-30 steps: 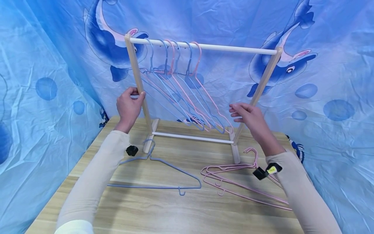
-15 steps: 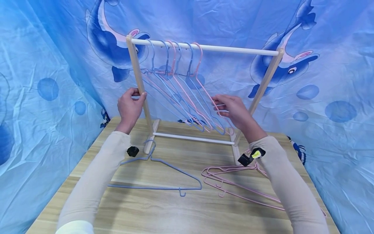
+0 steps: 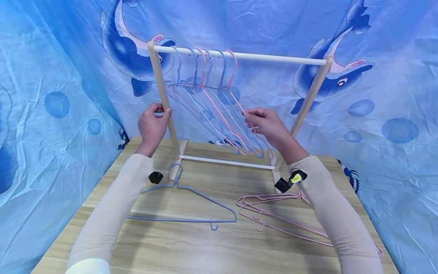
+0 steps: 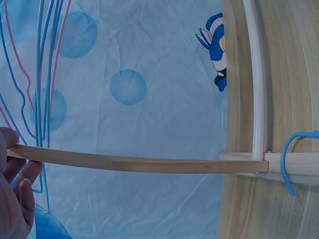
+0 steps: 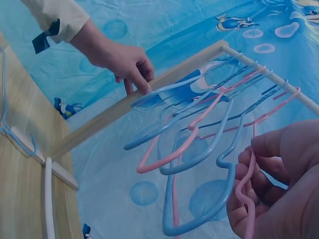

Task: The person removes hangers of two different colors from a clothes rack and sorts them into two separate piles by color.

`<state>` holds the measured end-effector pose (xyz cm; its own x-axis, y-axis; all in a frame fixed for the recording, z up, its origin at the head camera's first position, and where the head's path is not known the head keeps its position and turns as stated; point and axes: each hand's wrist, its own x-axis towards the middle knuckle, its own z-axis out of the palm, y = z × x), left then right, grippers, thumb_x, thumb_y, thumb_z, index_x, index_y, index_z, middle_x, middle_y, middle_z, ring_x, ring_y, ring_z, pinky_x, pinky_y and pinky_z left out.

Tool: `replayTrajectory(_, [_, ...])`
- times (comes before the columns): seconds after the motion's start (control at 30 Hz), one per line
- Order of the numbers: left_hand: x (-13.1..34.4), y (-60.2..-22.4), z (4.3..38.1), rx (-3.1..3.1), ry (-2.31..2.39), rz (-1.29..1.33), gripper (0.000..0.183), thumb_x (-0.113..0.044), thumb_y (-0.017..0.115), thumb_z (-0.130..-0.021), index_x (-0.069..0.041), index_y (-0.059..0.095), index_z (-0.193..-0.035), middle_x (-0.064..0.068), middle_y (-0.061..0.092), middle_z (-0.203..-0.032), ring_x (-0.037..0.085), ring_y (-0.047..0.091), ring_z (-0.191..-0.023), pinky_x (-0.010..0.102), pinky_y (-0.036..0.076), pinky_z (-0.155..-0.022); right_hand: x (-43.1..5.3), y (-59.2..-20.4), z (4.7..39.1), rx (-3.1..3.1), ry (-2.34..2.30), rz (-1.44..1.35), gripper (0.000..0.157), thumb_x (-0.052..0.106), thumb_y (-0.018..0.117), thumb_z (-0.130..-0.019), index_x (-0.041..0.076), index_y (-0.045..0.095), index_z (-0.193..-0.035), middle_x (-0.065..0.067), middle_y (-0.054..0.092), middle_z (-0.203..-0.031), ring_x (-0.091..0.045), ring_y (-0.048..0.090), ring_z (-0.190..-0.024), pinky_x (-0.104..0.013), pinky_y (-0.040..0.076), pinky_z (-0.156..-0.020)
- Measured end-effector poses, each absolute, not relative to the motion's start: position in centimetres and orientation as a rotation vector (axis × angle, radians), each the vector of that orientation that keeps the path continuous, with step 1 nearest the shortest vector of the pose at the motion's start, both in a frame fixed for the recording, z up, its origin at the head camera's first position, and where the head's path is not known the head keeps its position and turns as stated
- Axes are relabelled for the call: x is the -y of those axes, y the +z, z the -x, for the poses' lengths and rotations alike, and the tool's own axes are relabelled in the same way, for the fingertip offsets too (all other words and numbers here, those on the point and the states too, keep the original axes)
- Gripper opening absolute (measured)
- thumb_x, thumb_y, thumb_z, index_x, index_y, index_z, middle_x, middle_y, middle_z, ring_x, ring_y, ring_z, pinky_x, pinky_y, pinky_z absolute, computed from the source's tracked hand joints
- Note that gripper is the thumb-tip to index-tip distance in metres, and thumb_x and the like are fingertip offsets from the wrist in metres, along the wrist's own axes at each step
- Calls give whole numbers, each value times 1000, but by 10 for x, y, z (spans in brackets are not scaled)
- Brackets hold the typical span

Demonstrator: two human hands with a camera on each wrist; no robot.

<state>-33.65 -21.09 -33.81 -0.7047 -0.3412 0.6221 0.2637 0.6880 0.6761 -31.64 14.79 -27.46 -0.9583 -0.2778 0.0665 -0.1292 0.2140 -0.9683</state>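
A wooden clothes rack (image 3: 312,97) with a white top rail (image 3: 273,57) stands on the table, several blue and pink hangers hooked over the rail's left half. My left hand (image 3: 153,127) grips the rack's left post (image 3: 159,82) between thumb and fingers. With thumb and fingertips my right hand (image 3: 268,127) pinches the sloping arm of the rightmost pink hanger (image 3: 237,99), whose hook stays over the rail. In the right wrist view the pinched pink wire (image 5: 253,186) runs down past the curled fingers, and blue hangers (image 5: 232,174) hang just to its left.
A blue hanger (image 3: 205,196) lies flat on the table (image 3: 191,247) at front left, partly under the left forearm. Pink hangers (image 3: 273,220) lie overlapped at front right, partly behind the right sleeve. A white lower bar (image 3: 227,162) joins the rack's feet. A blue dolphin curtain (image 3: 386,95) hangs close behind.
My right hand has moved left from beside the right post to the rightmost pink hanger and now pinches its arm. The left hand keeps its grip on the post.
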Motion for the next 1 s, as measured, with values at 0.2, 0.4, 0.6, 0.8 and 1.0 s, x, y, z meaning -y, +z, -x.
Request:
replayTrajectory(0.2, [211, -338, 336, 2120, -1002, -54, 28, -30, 72, -97, -4, 74, -108, 14, 77, -102, 29, 75, -91, 47, 56, -76, -147, -269, 314, -2503, -1843, 400, 28, 21, 60, -104, 7, 69, -126, -2, 61, -98, -19, 57, -85, -25, 49, -70])
replayTrajectory(0.4, [211, -337, 336, 2108, -997, -43, 28, -31, 72, -97, -5, 75, -109, 14, 78, -101, 29, 75, -87, 46, 55, -75, -149, -261, 310, -2593, -1827, 376, 26, 21, 61, -104, 7, 71, -123, 0, 61, -93, -16, 55, -80, -25, 47, -67])
replayTrajectory(0.6, [211, -338, 337, 2111, -1004, -40, 28, -30, 72, -97, -5, 74, -108, 13, 77, -102, 28, 75, -91, 46, 56, -75, -158, -249, 302, -2619, -1875, 391, 25, 21, 62, -103, 7, 71, -121, 0, 62, -89, -14, 54, -77, -23, 47, -64])
replayTrajectory(0.8, [211, -340, 337, 2108, -998, -40, 28, -30, 71, -97, -5, 74, -109, 13, 77, -102, 29, 75, -90, 46, 56, -75, -172, -242, 291, -2654, -1915, 400, 25, 25, 65, -101, 9, 73, -117, 3, 65, -86, -13, 56, -75, -23, 48, -63])
replayTrajectory(1.0, [211, -340, 336, 2114, -997, -32, 30, -33, 70, -98, -5, 74, -109, 13, 77, -102, 28, 75, -89, 44, 56, -72, -189, -244, 279, -2758, -1871, 423, 24, 26, 70, -98, 11, 74, -117, 7, 66, -84, -13, 58, -74, -22, 48, -61])
